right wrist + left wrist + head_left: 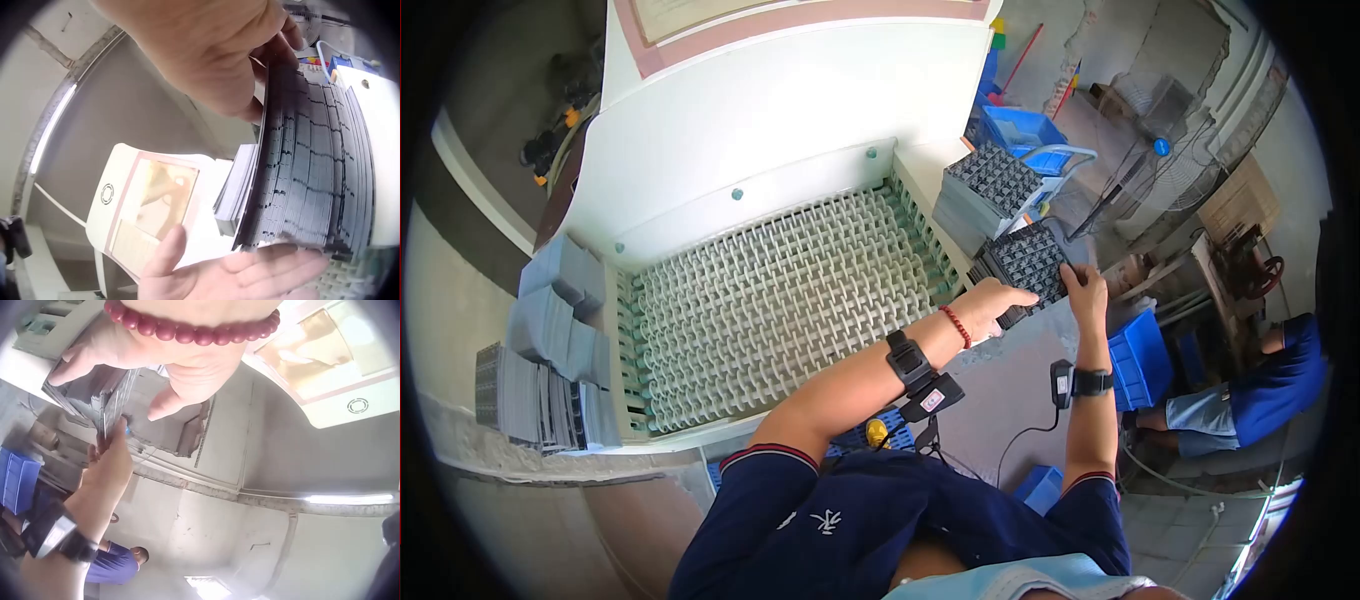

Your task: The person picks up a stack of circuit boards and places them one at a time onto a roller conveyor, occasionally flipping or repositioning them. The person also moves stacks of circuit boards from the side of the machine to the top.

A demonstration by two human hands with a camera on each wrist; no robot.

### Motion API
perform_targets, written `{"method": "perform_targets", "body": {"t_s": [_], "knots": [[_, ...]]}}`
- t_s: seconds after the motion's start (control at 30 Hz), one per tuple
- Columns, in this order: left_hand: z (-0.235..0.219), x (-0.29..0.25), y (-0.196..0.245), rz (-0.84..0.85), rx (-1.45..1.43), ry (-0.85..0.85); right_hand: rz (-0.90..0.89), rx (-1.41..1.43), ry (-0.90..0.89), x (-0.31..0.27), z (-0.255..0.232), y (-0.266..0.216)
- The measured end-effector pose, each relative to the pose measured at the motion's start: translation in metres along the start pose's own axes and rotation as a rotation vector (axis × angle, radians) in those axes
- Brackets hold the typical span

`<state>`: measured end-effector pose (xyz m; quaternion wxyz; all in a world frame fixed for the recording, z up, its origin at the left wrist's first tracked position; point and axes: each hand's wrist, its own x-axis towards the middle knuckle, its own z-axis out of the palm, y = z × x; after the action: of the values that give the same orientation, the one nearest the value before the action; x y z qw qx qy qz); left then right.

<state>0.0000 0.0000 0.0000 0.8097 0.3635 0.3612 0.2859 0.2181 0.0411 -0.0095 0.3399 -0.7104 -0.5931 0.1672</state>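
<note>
Between both hands is a stack of thin dark grey plates (1028,258) with a raised pattern on its top face, at the right end of the white machine. My right hand (1086,293) grips the stack's near right edge, its fingers bent round the corner in the right wrist view. Straight fingers of my left hand (234,275) lie along the lower side of the layered plates (306,169), the thumb standing away from them. Part of the left hand is hidden by the stack in the head view.
A second stack of patterned plates (992,185) stands on the machine's right ledge. Open white conveyor mesh (780,300) fills the machine bed. More grey stacks (560,330) line its left side. Blue crates (1138,360) and a seated person (1280,385) are at the right.
</note>
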Motion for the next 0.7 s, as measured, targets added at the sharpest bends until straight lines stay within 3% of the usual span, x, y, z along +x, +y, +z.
{"method": "perform_targets", "body": {"t_s": [0.07,0.2,0.27,0.3,0.37,0.4,0.57,0.63,0.7], "knots": [[-0.002,-0.003,0.000,0.071,-0.016,0.025,-0.207,-0.038,0.163,-0.020,0.001,0.005],[-0.006,-0.002,-0.001,0.067,-0.098,0.128,-0.300,-0.096,0.250,-0.080,-0.006,-0.005],[-0.006,-0.024,0.007,0.118,-0.100,0.110,0.024,0.342,0.030,-0.103,-0.013,-0.007],[-0.013,-0.021,0.006,0.112,-0.093,0.108,0.030,0.347,0.036,-0.103,-0.011,-0.003],[-0.030,-0.012,-0.002,0.074,-0.118,0.071,0.324,0.950,-0.089,-0.104,-0.006,0.007],[-0.034,-0.012,-0.005,0.073,-0.148,0.029,0.370,0.983,-0.100,-0.101,-0.001,0.005],[-0.036,-0.034,-0.020,0.100,-0.182,0.020,0.317,0.847,-0.292,-0.107,0.004,-0.008],[-0.043,-0.058,-0.024,0.104,-0.219,-0.030,0.202,0.975,-0.310,-0.122,0.005,-0.021],[-0.055,-0.086,-0.026,0.071,-0.257,-0.022,0.221,1.038,-0.393,-0.138,0.012,-0.036]]}}
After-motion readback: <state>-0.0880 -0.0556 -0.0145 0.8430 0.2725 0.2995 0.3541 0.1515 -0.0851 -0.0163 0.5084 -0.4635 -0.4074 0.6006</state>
